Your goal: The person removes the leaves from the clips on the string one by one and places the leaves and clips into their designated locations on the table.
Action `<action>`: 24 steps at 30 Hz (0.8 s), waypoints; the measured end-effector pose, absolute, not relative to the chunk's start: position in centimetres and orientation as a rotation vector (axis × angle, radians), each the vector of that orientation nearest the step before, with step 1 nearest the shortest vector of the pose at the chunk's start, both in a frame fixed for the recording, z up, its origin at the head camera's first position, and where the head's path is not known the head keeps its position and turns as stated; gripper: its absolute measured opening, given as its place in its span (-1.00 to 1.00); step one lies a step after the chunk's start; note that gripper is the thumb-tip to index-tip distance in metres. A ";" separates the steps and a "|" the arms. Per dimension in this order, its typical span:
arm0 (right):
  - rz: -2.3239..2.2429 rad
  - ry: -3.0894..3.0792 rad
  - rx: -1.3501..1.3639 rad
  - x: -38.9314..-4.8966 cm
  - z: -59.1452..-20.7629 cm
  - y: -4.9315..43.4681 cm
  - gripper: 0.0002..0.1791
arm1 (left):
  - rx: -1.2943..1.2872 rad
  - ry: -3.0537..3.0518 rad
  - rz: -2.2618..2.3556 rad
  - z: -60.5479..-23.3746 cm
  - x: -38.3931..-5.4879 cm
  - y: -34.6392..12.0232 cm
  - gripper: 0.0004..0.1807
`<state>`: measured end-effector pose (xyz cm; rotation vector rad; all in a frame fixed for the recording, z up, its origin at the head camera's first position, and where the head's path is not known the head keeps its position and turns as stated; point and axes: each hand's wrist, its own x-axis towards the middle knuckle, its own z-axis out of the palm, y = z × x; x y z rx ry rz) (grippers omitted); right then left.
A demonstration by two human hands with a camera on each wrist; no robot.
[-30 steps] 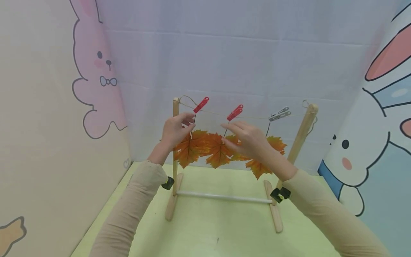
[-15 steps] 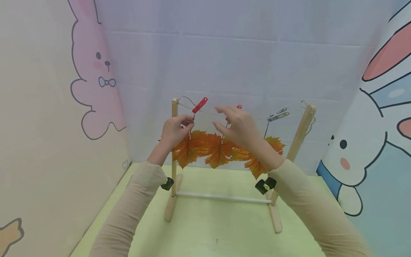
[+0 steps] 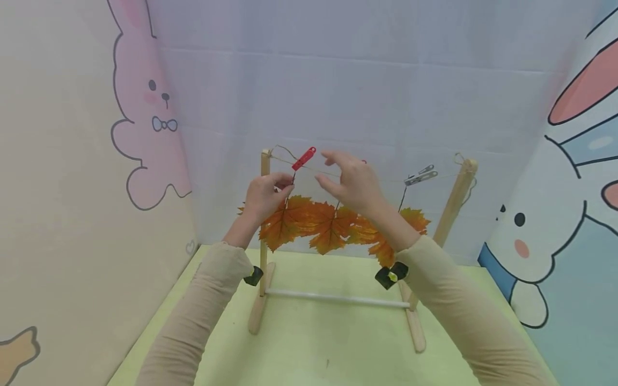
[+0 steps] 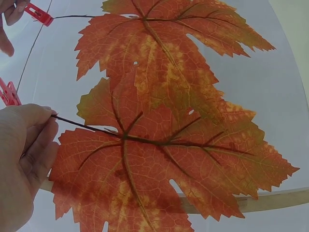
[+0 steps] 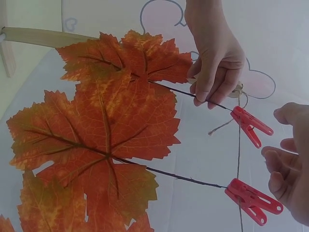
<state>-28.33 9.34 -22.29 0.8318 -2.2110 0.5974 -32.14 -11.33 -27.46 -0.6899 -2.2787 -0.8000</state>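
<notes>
On the string (image 5: 238, 164), next to the left wooden post (image 3: 265, 167), a red clip (image 3: 304, 158) has the dark stem (image 3: 294, 178) of an orange leaf (image 3: 282, 222) at its lower end. The stem's long axis runs steeply downward, leaning a little to the left, and the leaf hangs below with its tip pointing down; the clip slants the other way, its handles up and to the right. Thumb and fingers of the left hand (image 3: 265, 195) pinch the stem just below the clip. The right hand (image 3: 357, 182) is spread, thumb apart from the fingers, near that clip but touching nothing. A second red clip (image 5: 253, 202), with its own leaf (image 5: 104, 135), lies largely behind it in the head view. Compared with a second ago, the right hand has risen from beside the second leaf's stem, covering most of that clip, while the left hand keeps its pinch and the first leaf hangs practically where it did.
</notes>
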 end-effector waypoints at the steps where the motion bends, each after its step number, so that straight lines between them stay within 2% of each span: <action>1: 0.601 -2.215 0.827 -28.4 -22.3 9.3 -0.51 | -0.693 -2.276 -0.803 -27.5 -32.1 -11.3 -0.83; 24: 0.766 -2.382 0.702 -30.3 -22.1 7.6 -0.48 | -0.705 -2.243 -0.773 -28.2 -32.6 -11.3 -0.86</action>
